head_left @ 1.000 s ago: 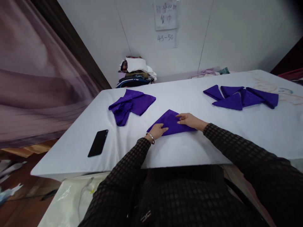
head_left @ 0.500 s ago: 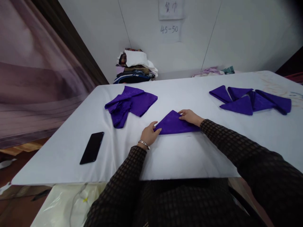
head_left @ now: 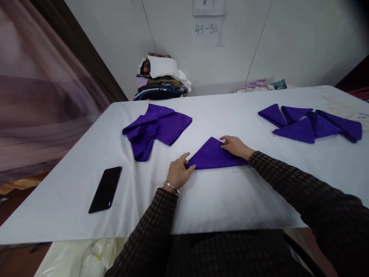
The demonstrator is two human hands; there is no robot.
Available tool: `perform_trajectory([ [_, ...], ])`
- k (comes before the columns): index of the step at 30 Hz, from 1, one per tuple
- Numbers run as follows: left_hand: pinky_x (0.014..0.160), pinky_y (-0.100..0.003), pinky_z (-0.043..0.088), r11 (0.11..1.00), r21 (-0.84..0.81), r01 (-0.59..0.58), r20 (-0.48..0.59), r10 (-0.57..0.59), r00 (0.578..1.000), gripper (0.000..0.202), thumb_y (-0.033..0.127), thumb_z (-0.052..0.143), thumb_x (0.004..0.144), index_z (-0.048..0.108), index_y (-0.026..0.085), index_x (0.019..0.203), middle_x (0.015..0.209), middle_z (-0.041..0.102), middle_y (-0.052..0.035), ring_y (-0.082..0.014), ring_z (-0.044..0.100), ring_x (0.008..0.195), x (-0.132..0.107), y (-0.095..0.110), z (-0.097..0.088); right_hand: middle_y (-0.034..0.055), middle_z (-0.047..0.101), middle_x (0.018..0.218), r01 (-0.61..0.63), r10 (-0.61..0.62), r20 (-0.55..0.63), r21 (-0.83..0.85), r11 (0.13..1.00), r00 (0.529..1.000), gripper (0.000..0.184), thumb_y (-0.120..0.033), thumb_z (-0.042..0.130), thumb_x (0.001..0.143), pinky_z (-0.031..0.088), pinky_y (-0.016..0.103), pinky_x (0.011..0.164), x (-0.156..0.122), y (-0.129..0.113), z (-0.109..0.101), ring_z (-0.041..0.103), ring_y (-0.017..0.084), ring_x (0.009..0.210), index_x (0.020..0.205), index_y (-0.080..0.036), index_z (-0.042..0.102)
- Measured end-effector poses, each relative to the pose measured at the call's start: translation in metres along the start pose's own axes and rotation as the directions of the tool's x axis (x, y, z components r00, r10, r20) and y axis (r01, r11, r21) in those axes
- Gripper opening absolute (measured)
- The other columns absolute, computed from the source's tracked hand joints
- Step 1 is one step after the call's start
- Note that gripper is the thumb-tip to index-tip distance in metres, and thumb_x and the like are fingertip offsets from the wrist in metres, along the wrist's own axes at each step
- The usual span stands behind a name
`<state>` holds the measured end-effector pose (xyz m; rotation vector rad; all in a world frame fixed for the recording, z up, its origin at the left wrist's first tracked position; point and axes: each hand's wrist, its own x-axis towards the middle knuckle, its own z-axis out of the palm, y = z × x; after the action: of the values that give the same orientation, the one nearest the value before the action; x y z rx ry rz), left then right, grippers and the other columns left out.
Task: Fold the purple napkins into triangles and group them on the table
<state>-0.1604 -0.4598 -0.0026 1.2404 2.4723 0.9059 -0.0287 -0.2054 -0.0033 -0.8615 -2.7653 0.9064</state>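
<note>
A purple napkin (head_left: 213, 154), folded into a triangle, lies on the white-covered table with its peak pointing away from me. My left hand (head_left: 179, 171) grips its left corner, thumb over the front and some fingertips hidden. On the right slanting edge, my right hand (head_left: 236, 147) pinches the cloth between thumb and fingers. Several folded purple napkins (head_left: 296, 130) are grouped at the right. To the left and farther back, more purple cloth (head_left: 161, 125) is loosely bunched, partly folded.
A black phone (head_left: 105, 189) rests on the left part of the table (head_left: 230, 200). Behind the table's far edge rises a stack of folded cloths (head_left: 161, 79), with pink and green fabric (head_left: 259, 85) farther right. A curtain (head_left: 52, 96) hangs at the left.
The view has tilted slightly downward, so the table edge and phone appear lower. Both hands keep the same hold on the triangular napkin, whose shape looks unchanged.
</note>
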Motion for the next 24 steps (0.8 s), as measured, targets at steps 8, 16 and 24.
perform_trajectory([
  [8, 0.078, -0.031, 0.044, 0.999, 0.035, 0.006, 0.016, -0.007, 1.0, 0.044, 0.024, 0.063, 0.076, 0.056, 0.02, 0.119, 0.08, 0.066, 0.0006, -0.0155, 0.059, 0.077, 0.002, -0.007, -0.001, 0.0062, 0.069, 0.093, 0.018, -0.019, -0.02, -0.049, 0.999, 1.0, 0.036, -0.02, 0.063, 0.079, 0.045, 0.026, 0.073, 0.006, -0.002, 0.002, 0.062, 0.017, 0.082, 0.115, -0.016, 0.06],
  [16, 0.081, -0.033, 0.044, 1.0, 0.005, 0.028, 0.033, -0.028, 0.999, 0.05, 0.032, 0.071, 0.07, 0.056, 0.023, 0.117, 0.084, 0.069, 0.0006, -0.018, 0.06, 0.084, 0.003, -0.012, -0.007, 0.0095, 0.069, 0.099, 0.022, -0.024, -0.012, -0.158, 0.987, 1.0, 0.038, -0.022, 0.061, 0.081, 0.046, 0.028, 0.075, 0.01, -0.004, 0.002, 0.063, 0.02, 0.087, 0.118, -0.016, 0.059],
  [24, 0.077, -0.031, 0.045, 0.999, -0.033, 0.033, 0.037, -0.032, 0.999, 0.037, 0.02, 0.064, 0.073, 0.061, 0.024, 0.109, 0.079, 0.067, 0.002, -0.0164, 0.059, 0.081, 0.003, -0.018, -0.005, 0.009, 0.069, 0.101, 0.009, -0.01, -0.004, -0.229, 0.974, 1.0, 0.038, -0.025, 0.059, 0.083, 0.045, 0.029, 0.076, 0.009, -0.007, 0.003, 0.063, 0.021, 0.09, 0.12, -0.018, 0.058],
])
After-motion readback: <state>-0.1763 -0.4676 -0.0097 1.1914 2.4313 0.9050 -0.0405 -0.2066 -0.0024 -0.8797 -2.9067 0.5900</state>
